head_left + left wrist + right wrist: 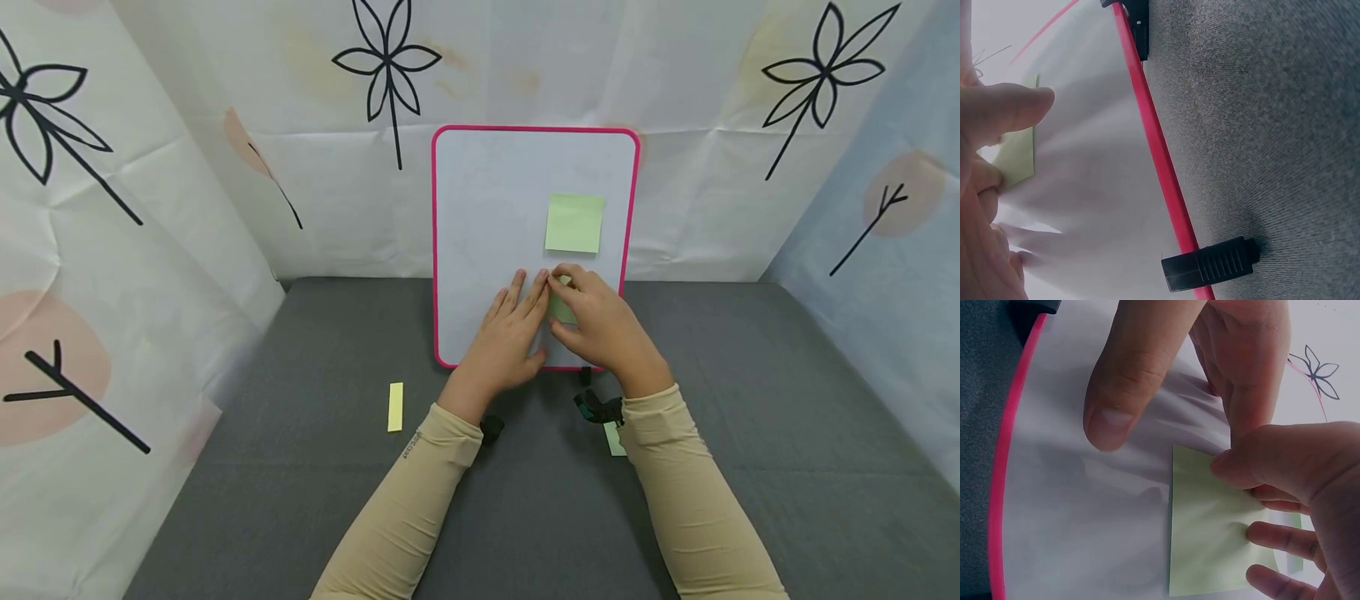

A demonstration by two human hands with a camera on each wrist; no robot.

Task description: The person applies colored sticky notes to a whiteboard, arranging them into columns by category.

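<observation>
A whiteboard point(495, 192) with a pink rim leans upright at the back of the grey table. On its lower right, a green sticky note point(1210, 531) lies against the surface, partly covered by my right hand point(592, 312). That hand's thumb and bent fingertips touch the note, spread apart; its index tip meets the left index near the note's upper left. My left hand point(506, 337) rests on the board just left of this note, fingers straight and thumb held out. Above both hands, another green sticky note point(574, 223) sticks to the board.
A yellow paper strip point(395, 407) lies on the table left of the left forearm. A pale green piece point(615, 439) shows partly from under the right sleeve. Black clips point(1210, 264) grip the board's lower rim. Printed cloth walls point(690, 192) surround the table.
</observation>
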